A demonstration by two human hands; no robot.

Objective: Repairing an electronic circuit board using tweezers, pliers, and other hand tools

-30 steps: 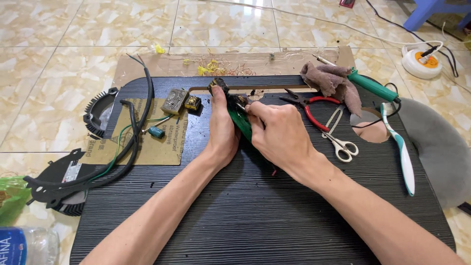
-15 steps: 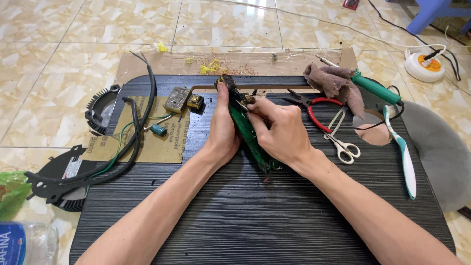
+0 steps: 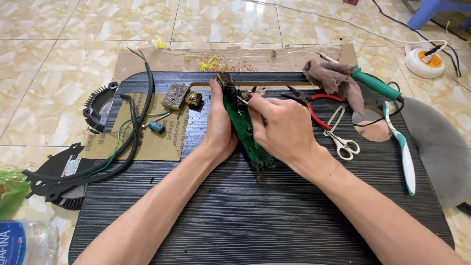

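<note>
Left hand: my left hand (image 3: 221,128) is clamped along the left edge of a green circuit board (image 3: 248,132), standing it on edge at the middle of the black slatted table (image 3: 255,216).
Right hand: my right hand (image 3: 279,125) is closed around a thin metal tool (image 3: 241,100), its tip touching the board's far end.
Board: it is tilted, running from far-left to near-right between both hands; my right hand hides much of its face.
Right side: red-handled pliers (image 3: 314,105), scissors (image 3: 341,135), a brown rag (image 3: 336,81), a green-handled soldering iron (image 3: 373,84) and a toothbrush (image 3: 402,147).
Left side: small loose components (image 3: 175,95) on a cardboard sheet (image 3: 147,132), crossed by black cable (image 3: 127,147).
Far edge: yellow wire scraps (image 3: 211,64).
</note>
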